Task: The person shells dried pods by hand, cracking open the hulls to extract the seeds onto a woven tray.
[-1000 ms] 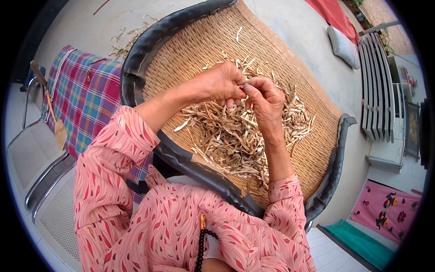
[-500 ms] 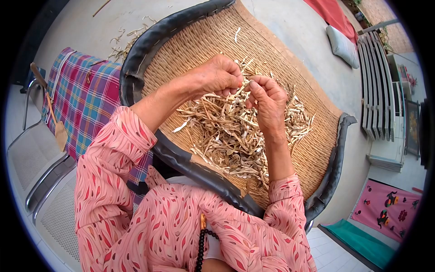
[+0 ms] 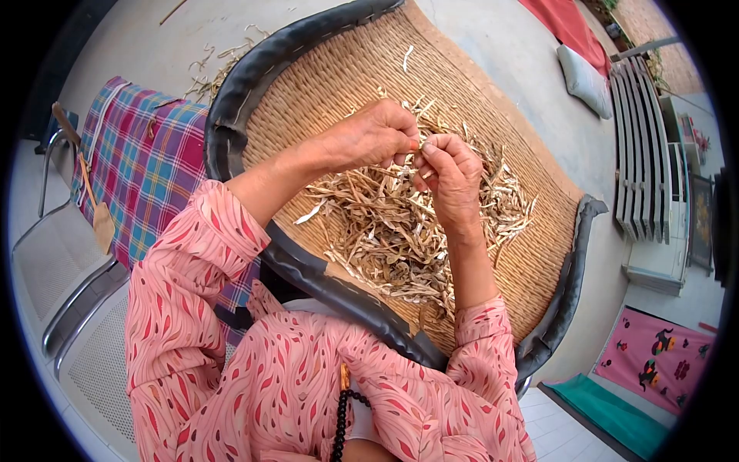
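Taking the heap as the middle of the dial and 12 o'clock as straight ahead of me, at 9 o'clock stand the perforated chairs [image 3: 58, 258], and a checked cloth [image 3: 146, 173] hangs between 9 and 10. Some pale scraps [image 3: 223, 68] lie on the floor at 10. My woven tray [image 3: 339, 73] comes next, slanting right up against my body, which I judge keeps everything within reach; its black rim [image 3: 296, 258] stands up on my side, likely so that nothing slides off towards me. My left hand [image 3: 382, 132] hangs between 11 and 12, fingers curled and the thumb and forefinger tips pressed together. A small orange-red spot shows there, too small to tell what it is. The heap of dried pods [image 3: 389, 231] spreads loosely over the tray below both hands, with one pale pod [image 3: 407, 58] apart at 12. My right hand [image 3: 454, 175] is between 1 and 2, drawn in, thumb and forefinger pinched and the rest folded. The two sets of fingertips meet or nearly meet, presumably for fine handling, but I cannot tell what they grip. Beyond the tray, at 2, rests a pale cushion [image 3: 583, 81].
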A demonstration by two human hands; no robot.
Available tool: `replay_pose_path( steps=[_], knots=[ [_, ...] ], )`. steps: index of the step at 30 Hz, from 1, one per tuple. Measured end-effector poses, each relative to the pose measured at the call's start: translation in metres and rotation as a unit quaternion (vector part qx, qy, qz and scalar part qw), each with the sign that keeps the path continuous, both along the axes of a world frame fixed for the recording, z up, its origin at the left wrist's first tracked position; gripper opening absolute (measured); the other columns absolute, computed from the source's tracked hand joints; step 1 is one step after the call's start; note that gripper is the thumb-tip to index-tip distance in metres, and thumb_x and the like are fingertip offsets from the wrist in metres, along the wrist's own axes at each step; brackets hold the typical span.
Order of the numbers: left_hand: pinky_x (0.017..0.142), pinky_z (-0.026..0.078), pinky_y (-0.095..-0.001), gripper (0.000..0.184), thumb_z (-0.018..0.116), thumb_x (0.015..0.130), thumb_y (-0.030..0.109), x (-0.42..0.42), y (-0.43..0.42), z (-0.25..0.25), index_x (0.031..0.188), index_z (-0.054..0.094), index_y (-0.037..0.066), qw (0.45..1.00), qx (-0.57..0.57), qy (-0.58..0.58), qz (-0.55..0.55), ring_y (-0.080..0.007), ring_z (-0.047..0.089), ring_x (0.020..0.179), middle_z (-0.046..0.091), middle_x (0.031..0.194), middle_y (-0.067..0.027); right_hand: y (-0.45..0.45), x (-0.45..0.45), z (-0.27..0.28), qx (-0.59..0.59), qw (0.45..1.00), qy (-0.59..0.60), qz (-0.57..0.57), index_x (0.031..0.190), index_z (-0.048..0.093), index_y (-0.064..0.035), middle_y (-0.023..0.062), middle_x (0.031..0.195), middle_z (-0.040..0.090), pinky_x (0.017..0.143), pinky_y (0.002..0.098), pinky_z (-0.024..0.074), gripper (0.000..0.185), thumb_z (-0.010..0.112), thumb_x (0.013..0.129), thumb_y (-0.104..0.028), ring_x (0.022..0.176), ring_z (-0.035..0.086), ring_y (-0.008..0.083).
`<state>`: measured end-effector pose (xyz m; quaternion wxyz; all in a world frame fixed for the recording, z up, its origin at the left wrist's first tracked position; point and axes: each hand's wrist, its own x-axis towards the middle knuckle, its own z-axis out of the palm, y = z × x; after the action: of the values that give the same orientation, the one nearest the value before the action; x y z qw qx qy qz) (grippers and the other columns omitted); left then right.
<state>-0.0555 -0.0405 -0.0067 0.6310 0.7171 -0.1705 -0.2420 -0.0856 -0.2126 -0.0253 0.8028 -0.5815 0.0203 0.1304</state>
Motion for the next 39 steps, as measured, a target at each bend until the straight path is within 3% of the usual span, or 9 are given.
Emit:
replay_pose_path(
  steps=[4, 10, 13, 16, 20, 23, 25, 28, 39],
  knots=[
    [0.047, 0.039, -0.0177, 0.014, 0.051, 0.087, 0.01, 0.001, 0.001, -0.001, 0.076, 0.057, 0.003, 0.999, -0.008, -0.023, -0.022, -0.0033, 0.047, 0.053, 0.053, 0.062, 0.0018, -0.004, 0.002, -0.003, 0.101, 0.993, 0.053, 0.036, 0.081, 0.054, -0.0016, 0.0043, 0.068, 0.054, 0.042, 0.0216, 0.041, 0.007, 0.054, 0.085, -0.007, 0.048, 0.041, 0.0052],
    [0.046, 0.038, -0.0186, 0.014, 0.051, 0.086, 0.01, 0.002, 0.0, -0.003, 0.075, 0.056, 0.002, 0.998, 0.009, -0.049, -0.036, -0.003, 0.046, 0.053, 0.053, 0.062, 0.0018, -0.004, 0.001, -0.001, 0.082, 0.995, 0.05, 0.026, 0.08, 0.054, -0.0017, 0.0046, 0.068, 0.054, 0.042, 0.0214, 0.0407, 0.007, 0.054, 0.085, -0.007, 0.049, 0.042, 0.0053],
    [0.046, 0.038, -0.0197, 0.014, 0.052, 0.084, 0.009, 0.0, -0.001, -0.004, 0.073, 0.055, 0.002, 0.998, 0.022, -0.053, -0.011, -0.0035, 0.047, 0.053, 0.053, 0.062, 0.0011, 0.002, -0.001, -0.002, -0.025, 1.0, -0.013, -0.01, 0.078, 0.054, -0.0016, 0.0024, 0.064, 0.053, 0.042, 0.0213, 0.0391, 0.009, 0.053, 0.086, -0.006, 0.049, 0.044, 0.0054],
    [0.046, 0.038, -0.0206, 0.014, 0.052, 0.083, 0.008, -0.002, -0.003, -0.007, 0.071, 0.055, 0.002, 0.991, 0.069, -0.112, 0.023, -0.0041, 0.048, 0.055, 0.052, 0.062, 0.0005, 0.007, -0.006, -0.005, -0.255, 0.952, -0.16, -0.048, 0.076, 0.054, -0.0013, -0.0002, 0.058, 0.051, 0.042, 0.0218, 0.0366, 0.009, 0.053, 0.084, -0.004, 0.048, 0.044, 0.0052],
    [0.047, 0.037, -0.0203, 0.014, 0.052, 0.083, 0.009, 0.001, -0.003, -0.024, 0.07, 0.054, 0.002, 0.975, 0.089, -0.198, 0.053, -0.0039, 0.047, 0.056, 0.051, 0.063, 0.0008, 0.017, -0.012, -0.009, -0.324, 0.897, -0.295, -0.05, 0.074, 0.054, -0.0011, -0.0011, 0.054, 0.049, 0.042, 0.0229, 0.0347, 0.007, 0.053, 0.08, 0.001, 0.047, 0.042, 0.0049],
    [0.046, 0.035, -0.0192, 0.014, 0.053, 0.084, 0.01, 0.0, -0.002, -0.013, 0.072, 0.053, 0.003, 0.992, 0.035, -0.109, 0.049, -0.0032, 0.045, 0.055, 0.05, 0.063, 0.002, 0.015, -0.007, -0.01, -0.156, 0.981, -0.109, -0.043, 0.076, 0.053, -0.0009, 0.0001, 0.059, 0.05, 0.041, 0.0226, 0.0393, 0.008, 0.052, 0.084, -0.002, 0.047, 0.044, 0.0054],
    [0.046, 0.034, -0.0178, 0.012, 0.053, 0.085, 0.01, 0.001, -0.002, -0.007, 0.075, 0.054, 0.004, 0.999, -0.002, 0.001, 0.034, -0.0021, 0.041, 0.053, 0.05, 0.062, 0.0035, 0.011, -0.002, -0.011, -0.045, 0.997, -0.018, -0.058, 0.08, 0.053, -0.0007, 0.0001, 0.062, 0.048, 0.041, 0.0223, 0.0429, 0.008, 0.052, 0.087, -0.005, 0.047, 0.043, 0.0055],
    [0.045, 0.034, -0.0175, 0.012, 0.052, 0.086, 0.009, 0.002, -0.002, -0.003, 0.075, 0.055, 0.004, 0.999, 0.001, 0.028, 0.034, -0.0019, 0.042, 0.053, 0.05, 0.062, 0.0037, 0.003, 0.001, -0.013, 0.049, 0.998, 0.024, -0.039, 0.081, 0.053, -0.0006, -0.0005, 0.062, 0.048, 0.043, 0.0216, 0.0434, 0.007, 0.053, 0.086, -0.005, 0.046, 0.04, 0.0054],
    [0.044, 0.037, -0.0177, 0.005, 0.058, 0.083, 0.005, 0.0, -0.005, -0.004, 0.08, 0.055, 0.002, 0.998, -0.002, 0.006, 0.065, -0.0037, 0.046, 0.052, 0.053, 0.064, 0.0009, 0.01, -0.001, -0.016, 0.082, 0.996, -0.002, -0.024, 0.09, 0.056, 0.0017, 0.0039, 0.07, 0.056, 0.047, 0.0219, 0.0476, 0.011, 0.053, 0.09, -0.008, 0.052, 0.046, 0.0054]
  ],
)
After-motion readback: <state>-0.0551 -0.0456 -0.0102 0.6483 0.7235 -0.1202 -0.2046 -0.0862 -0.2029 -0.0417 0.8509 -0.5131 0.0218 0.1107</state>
